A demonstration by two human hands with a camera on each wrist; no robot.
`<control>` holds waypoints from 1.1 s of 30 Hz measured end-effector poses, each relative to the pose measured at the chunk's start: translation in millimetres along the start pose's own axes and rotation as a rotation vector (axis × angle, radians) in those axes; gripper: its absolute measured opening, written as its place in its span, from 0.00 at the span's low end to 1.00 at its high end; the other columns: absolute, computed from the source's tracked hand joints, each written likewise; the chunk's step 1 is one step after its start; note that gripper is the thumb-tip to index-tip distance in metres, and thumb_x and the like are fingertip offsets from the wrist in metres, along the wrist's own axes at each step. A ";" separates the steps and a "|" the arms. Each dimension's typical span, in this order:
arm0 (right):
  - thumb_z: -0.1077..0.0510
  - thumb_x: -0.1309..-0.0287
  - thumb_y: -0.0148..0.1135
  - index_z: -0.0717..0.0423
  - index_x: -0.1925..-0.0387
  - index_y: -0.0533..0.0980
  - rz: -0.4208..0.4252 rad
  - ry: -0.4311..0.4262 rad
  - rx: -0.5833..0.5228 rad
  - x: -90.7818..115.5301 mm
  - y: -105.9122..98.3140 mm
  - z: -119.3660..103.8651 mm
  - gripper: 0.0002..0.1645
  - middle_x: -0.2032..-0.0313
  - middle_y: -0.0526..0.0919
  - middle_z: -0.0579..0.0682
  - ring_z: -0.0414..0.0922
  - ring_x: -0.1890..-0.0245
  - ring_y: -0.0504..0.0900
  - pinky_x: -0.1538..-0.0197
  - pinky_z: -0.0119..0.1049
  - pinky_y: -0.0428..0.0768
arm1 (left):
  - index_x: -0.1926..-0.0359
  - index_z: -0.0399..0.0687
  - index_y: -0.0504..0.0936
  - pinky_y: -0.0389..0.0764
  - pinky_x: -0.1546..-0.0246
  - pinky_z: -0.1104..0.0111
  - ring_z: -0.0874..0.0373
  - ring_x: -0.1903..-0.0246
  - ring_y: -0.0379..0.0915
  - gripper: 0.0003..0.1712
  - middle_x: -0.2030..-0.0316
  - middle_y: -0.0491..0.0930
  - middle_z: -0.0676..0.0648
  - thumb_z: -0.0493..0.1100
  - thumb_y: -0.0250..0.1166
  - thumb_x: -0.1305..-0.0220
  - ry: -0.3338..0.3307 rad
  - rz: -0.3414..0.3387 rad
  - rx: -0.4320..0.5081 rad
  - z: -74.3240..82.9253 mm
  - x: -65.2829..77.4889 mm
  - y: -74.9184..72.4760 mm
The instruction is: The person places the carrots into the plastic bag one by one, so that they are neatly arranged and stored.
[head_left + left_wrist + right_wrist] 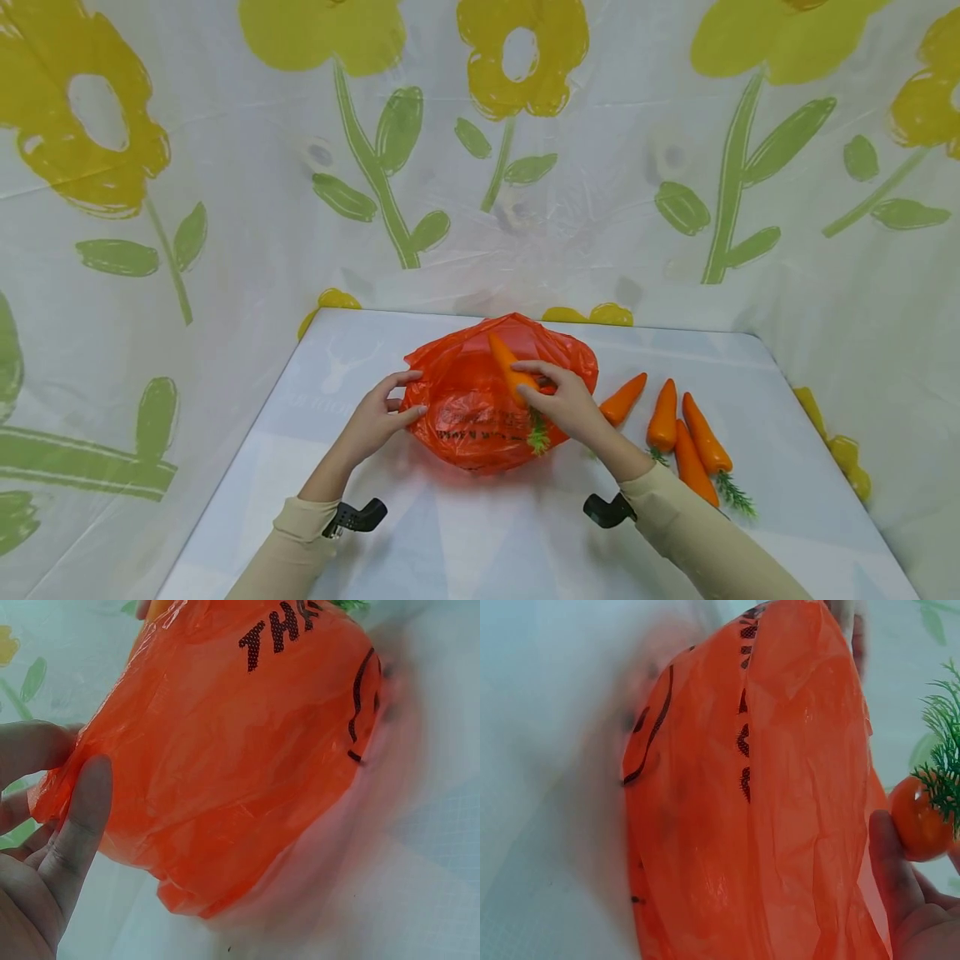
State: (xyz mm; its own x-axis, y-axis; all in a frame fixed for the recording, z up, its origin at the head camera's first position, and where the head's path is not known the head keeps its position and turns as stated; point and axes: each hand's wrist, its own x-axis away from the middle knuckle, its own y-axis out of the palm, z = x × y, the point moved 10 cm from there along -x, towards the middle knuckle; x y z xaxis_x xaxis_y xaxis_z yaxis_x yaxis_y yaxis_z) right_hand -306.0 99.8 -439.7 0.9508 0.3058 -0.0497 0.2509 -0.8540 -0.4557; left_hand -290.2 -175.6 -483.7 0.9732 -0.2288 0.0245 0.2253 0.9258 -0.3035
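Note:
A red plastic bag [472,442] with dark printing sits on the table, its mouth spread open. At its left edge my left hand [378,421] pinches the rim; the left wrist view shows thumb and fingers on the gathered plastic [64,780]. My right hand [562,400] holds an orange carrot [510,371] over the bag's mouth, tip pointing up and away, green leafy top [537,433] hanging toward me. In the right wrist view the carrot's thick end [921,821] rests between thumb and fingers, beside the bag [795,787].
Right of the bag lie several more carrots, one [624,400] partly behind my right wrist, others [663,417] [705,433] grouped by my right forearm. The pale table [450,542] ends at a flower-patterned curtain [570,233] behind and on both sides.

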 end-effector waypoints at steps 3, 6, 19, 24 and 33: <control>0.48 0.33 0.66 0.42 0.39 0.79 -0.002 0.002 -0.005 -3.5 2.2 1.5 0.22 0.51 0.82 0.51 0.49 0.55 0.77 0.61 0.35 0.83 | 0.29 0.45 0.69 0.87 0.60 0.63 0.46 0.53 0.81 0.36 0.34 0.67 0.37 0.43 0.72 0.34 -0.001 -0.001 0.002 1.2 0.4 0.8; 0.48 0.33 0.66 0.43 0.39 0.79 -0.010 -0.002 -0.009 -7.0 5.8 1.4 0.22 0.51 0.82 0.51 0.49 0.55 0.78 0.60 0.35 0.83 | 0.29 0.45 0.69 0.87 0.61 0.63 0.46 0.54 0.81 0.36 0.34 0.67 0.37 0.42 0.72 0.35 0.001 -0.001 0.008 2.2 0.7 1.2; 0.49 0.32 0.65 0.45 0.39 0.80 -0.020 0.046 -0.053 -18.3 15.5 8.7 0.21 0.55 0.80 0.52 0.50 0.58 0.76 0.62 0.36 0.81 | 0.29 0.45 0.69 0.87 0.61 0.63 0.46 0.54 0.81 0.35 0.34 0.67 0.37 0.42 0.71 0.34 0.009 0.002 0.015 2.6 0.0 2.5; 0.50 0.32 0.65 0.45 0.41 0.81 -0.020 0.067 -0.039 -23.7 23.6 10.2 0.20 0.56 0.81 0.51 0.49 0.59 0.77 0.61 0.36 0.81 | 0.30 0.46 0.69 0.87 0.60 0.63 0.46 0.53 0.81 0.35 0.34 0.67 0.37 0.43 0.71 0.34 0.007 0.004 0.005 2.4 -0.4 2.4; 0.52 0.32 0.65 0.47 0.41 0.81 -0.029 0.080 -0.045 -32.1 38.6 10.5 0.19 0.59 0.82 0.49 0.46 0.64 0.77 0.65 0.35 0.79 | 0.30 0.46 0.69 0.87 0.60 0.63 0.47 0.54 0.81 0.35 0.34 0.67 0.37 0.42 0.71 0.34 0.003 0.001 0.002 2.3 -0.5 4.6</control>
State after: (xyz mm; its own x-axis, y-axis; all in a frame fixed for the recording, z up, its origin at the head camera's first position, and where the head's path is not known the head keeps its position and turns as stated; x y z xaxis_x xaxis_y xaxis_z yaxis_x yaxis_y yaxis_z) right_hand -328.8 61.4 -465.1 0.9540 0.2979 0.0348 0.2849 -0.8638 -0.4156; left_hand -289.6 -170.6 -483.0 0.9733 -0.2285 0.0216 0.2243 0.9268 -0.3012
